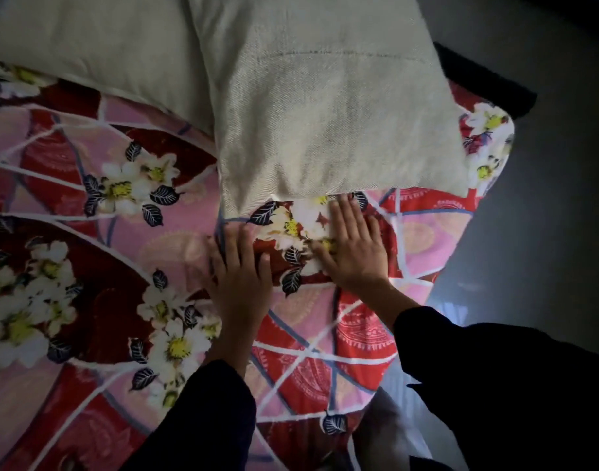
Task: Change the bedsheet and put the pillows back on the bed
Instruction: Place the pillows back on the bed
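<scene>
A red and pink bedsheet [97,266] with white flowers covers the bed. Two beige pillows lie at the head: one pillow [332,110] at the right, another pillow [87,39] at the left, partly under the first. My left hand [240,277] lies flat on the sheet just below the right pillow's lower left corner, fingers straight. My right hand [355,246] presses flat on the sheet beside it, fingertips touching the pillow's lower edge. Dark sleeves cover both arms.
The bed's right corner [491,141] ends near a dark bed frame piece [478,79]. Grey floor [546,215] runs along the right side of the bed. The room is dim, and the lower right is dark.
</scene>
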